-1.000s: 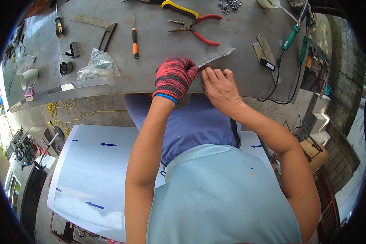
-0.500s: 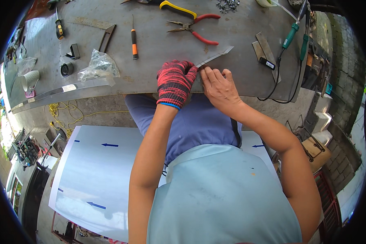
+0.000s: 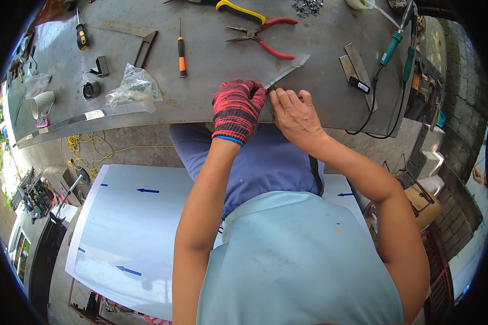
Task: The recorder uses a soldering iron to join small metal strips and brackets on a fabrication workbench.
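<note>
Near the front edge of the metal-topped table my left hand [image 3: 237,111], in a red-and-black knit glove, is closed on the near end of a thin metal strip [image 3: 285,72]. The strip slants away to the far right, and its far end is bent. My bare right hand [image 3: 298,112] lies close beside the glove, its fingers curled and pressed together at the strip's near end. What those fingertips pinch is hidden. Beyond the strip lie red-handled long-nose pliers [image 3: 253,35], with jaws spread. An orange-and-black screwdriver [image 3: 181,57] rests farther left.
A clear plastic bag [image 3: 133,89], a tape roll [image 3: 91,90] and a white cup [image 3: 42,105] are on the left. A try square [image 3: 143,47] lies behind them. Flat metal pieces [image 3: 358,70] and green-handled soldering tools [image 3: 390,49] with black cords are at right. Metal scraps [image 3: 307,7] lie far back.
The whole view has shifted slightly. Both hands stay together at the strip's near end, with almost no change in their grip.
</note>
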A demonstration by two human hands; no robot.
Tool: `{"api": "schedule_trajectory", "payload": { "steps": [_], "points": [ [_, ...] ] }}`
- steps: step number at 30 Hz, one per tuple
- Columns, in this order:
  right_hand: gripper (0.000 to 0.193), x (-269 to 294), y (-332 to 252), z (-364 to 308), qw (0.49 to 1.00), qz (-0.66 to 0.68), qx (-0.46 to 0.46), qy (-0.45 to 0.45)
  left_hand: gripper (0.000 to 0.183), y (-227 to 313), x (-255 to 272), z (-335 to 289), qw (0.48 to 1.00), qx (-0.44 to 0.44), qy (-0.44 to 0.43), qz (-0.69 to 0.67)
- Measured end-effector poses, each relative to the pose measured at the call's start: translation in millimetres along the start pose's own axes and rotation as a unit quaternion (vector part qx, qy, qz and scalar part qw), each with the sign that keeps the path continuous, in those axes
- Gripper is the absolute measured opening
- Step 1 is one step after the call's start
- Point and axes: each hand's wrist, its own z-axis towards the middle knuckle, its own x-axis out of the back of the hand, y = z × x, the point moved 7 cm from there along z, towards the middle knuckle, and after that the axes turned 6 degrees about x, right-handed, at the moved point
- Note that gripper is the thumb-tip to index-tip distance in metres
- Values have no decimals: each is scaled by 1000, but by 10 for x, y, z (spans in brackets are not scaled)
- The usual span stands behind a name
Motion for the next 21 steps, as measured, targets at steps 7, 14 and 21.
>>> {"api": "schedule_trajectory", "payload": {
  "steps": [7, 14, 21],
  "points": [
    [49, 51, 106, -16, 1000, 27, 14, -6, 28, -51, -60, -4, 1000, 2, -4, -4],
    [51, 22, 215, -82, 997, 53, 50, 0, 28, -27, -66, 10, 999, 15, -35, -7],
    [48, 13, 212, -90, 995, 67, 72, 20, 29, -35, -72, 12, 999, 10, -30, -7]
  ]
}}
